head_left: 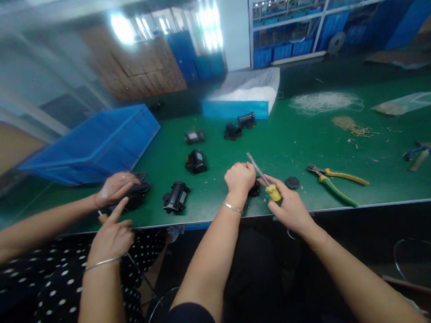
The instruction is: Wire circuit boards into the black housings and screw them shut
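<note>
My left hand (239,177) is closed against a small black part (254,188) at the table's front edge. Most of that part is hidden behind my fingers. My right hand (289,205) grips a screwdriver (273,192) by its yellow handle, close beside the black part. Its metal shaft slants up and left past my left knuckles, the tip in the air. Just right of it lies a round black disc (292,182). Pliers (335,181) with yellow and green handles rest farther right, jaws parted.
At left, a co-worker's hands (113,241) work on a black part. Several black cylindrical units (176,197) lie on the green table (218,200). Behind are a blue bin (97,144), a blue-white bag (239,106), screws (350,126) and a clear bag (409,103).
</note>
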`<state>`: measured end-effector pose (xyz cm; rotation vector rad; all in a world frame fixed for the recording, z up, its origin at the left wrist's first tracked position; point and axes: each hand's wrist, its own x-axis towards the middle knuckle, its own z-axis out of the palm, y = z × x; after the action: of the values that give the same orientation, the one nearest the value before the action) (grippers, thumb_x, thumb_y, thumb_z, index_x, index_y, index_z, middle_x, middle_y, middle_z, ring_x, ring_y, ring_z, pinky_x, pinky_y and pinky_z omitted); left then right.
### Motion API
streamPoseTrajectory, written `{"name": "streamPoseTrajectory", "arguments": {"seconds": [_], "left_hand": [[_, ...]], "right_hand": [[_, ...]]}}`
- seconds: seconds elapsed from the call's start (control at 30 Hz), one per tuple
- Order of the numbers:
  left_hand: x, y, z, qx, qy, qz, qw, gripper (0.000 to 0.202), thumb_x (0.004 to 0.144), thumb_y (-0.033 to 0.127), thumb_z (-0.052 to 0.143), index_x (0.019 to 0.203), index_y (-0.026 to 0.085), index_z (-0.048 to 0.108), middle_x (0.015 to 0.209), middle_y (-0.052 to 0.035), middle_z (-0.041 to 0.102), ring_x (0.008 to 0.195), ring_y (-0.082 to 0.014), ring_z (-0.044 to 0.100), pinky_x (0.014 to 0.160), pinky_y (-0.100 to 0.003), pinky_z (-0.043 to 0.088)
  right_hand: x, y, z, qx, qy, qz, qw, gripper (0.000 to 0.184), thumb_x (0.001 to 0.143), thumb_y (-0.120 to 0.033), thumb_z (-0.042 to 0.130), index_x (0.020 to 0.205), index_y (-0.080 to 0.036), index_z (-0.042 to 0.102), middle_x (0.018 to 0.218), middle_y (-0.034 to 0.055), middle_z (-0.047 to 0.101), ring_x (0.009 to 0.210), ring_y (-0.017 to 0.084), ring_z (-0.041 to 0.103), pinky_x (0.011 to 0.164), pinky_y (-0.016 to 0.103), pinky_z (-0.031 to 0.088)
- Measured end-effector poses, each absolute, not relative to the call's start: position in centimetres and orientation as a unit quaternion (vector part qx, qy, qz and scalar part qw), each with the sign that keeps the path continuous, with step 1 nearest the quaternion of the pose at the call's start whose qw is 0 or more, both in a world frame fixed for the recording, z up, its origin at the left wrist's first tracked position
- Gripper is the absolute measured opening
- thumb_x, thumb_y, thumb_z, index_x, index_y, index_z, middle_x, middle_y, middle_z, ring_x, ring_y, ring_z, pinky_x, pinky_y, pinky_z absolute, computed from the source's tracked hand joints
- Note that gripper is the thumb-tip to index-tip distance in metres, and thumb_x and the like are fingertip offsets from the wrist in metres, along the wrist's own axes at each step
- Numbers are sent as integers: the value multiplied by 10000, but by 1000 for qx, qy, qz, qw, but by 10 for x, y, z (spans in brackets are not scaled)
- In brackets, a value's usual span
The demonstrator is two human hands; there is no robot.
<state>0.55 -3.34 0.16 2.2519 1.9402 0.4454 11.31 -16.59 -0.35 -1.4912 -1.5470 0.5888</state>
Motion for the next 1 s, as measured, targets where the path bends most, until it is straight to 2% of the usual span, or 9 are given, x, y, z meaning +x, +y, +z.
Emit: {"name": "streamPoseTrajectory", "arguments": {"seconds": [0.1, 0.2, 0.27, 0.43, 0.57, 0.63, 0.77, 0.83, 1.0], "left_hand": [[6, -33, 2, 746, 646, 150, 60, 493, 917, 387, 280, 922, 172, 723, 958, -135, 700, 906, -244, 655, 804, -322, 481], [6, -34, 2, 744, 648, 151, 59, 491, 915, 388, 283, 931, 174, 724, 962, -131, 701, 911, -241, 654, 807, -318, 482], [6, -34, 2, 744, 649, 150, 59, 488, 915, 386, 285, 936, 174, 724, 965, -129, 701, 911, -239, 654, 807, -314, 482], [6, -32, -1, 747, 643, 159, 58, 492, 915, 386, 280, 921, 172, 724, 956, -128, 701, 901, -239, 653, 811, -318, 479], [5, -31, -4, 749, 640, 166, 53, 494, 912, 390, 281, 890, 177, 726, 925, -122, 701, 866, -251, 657, 783, -330, 484], [6, -30, -5, 748, 639, 169, 50, 496, 911, 386, 276, 884, 179, 726, 917, -122, 701, 856, -254, 658, 772, -334, 486], [5, -31, -4, 749, 640, 165, 53, 501, 914, 382, 269, 894, 176, 726, 926, -126, 702, 861, -244, 658, 783, -326, 482], [5, -32, -4, 748, 642, 158, 56, 501, 915, 386, 273, 901, 174, 726, 934, -130, 701, 872, -242, 656, 795, -323, 480], [6, -32, 0, 743, 649, 152, 58, 483, 910, 386, 293, 909, 163, 721, 931, -136, 699, 872, -248, 657, 785, -329, 487]], "right_hand": [[116, -167, -5, -628, -566, 245, 475, 567, 763, -153, 453, 1325, -231, 439, 1140, 47, 657, 834, 176, 650, 833, 338, 500], [116, -166, -6, -630, -561, 235, 482, 658, 715, -136, 479, 1362, -231, 410, 1288, 60, 570, 1002, 201, 611, 888, 345, 475], [114, -164, -7, -618, -582, 246, 468, 693, 684, -126, 490, 1367, -220, 418, 1314, 64, 551, 1086, 218, 576, 941, 357, 445], [114, -165, -8, -632, -546, 219, 504, 564, 703, -153, 475, 1264, -198, 512, 1191, 88, 635, 990, 233, 620, 894, 384, 469], [115, -160, -8, -639, -535, 216, 508, 569, 702, -196, 543, 1270, -195, 511, 1288, 101, 569, 1105, 251, 570, 951, 403, 430], [113, -157, -9, -624, -549, 241, 502, 552, 711, -217, 569, 1259, -193, 519, 1264, 100, 588, 1110, 242, 570, 959, 395, 424], [113, -160, -10, -631, -503, 274, 523, 434, 785, -272, 527, 1211, -188, 531, 1086, 95, 673, 769, 187, 650, 755, 343, 504], [115, -159, -11, -649, -486, 256, 526, 438, 776, -298, 550, 1200, -190, 539, 1066, 92, 672, 706, 177, 631, 714, 334, 501], [114, -146, -20, -665, -531, 231, 472, 559, 642, -310, 698, 1172, -202, 560, 1083, 65, 641, 902, 219, 600, 839, 360, 464]]}}
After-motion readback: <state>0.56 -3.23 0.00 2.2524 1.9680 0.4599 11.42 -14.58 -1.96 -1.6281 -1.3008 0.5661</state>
